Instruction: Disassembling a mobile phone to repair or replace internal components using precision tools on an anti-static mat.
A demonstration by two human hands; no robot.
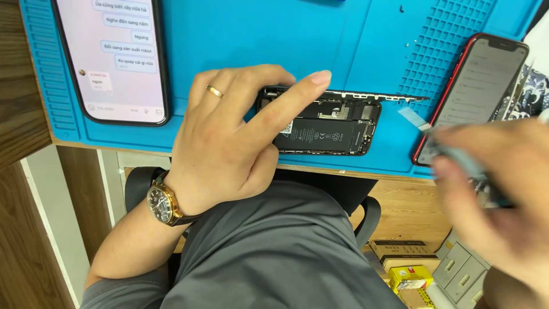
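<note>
The opened phone [326, 129] lies on the blue mat [240, 40] near the bench edge, long axis left to right, pinned at its left end by the left hand [229, 143]'s spread fingers, while the blurred right hand [503, 200], well to its right, grips a thin tool [457, 157].

The blue work mat [240, 34] looks like matt, rubbery silicone, smooth across the middle and moulded into a ribbed grid at its right end, and it lies on a wooden bench with a visible grain [23, 68]. The opened black phone body [329, 129] shows a matt black battery and bright metal parts, while the two glass-fronted phones [117, 57] [474, 86] shine glossily. The gold-coloured metal wristwatch [163, 203] and plain gold ring [215, 91] gleam, and the grey cloth trousers [274, 252] look soft and matt.
</note>
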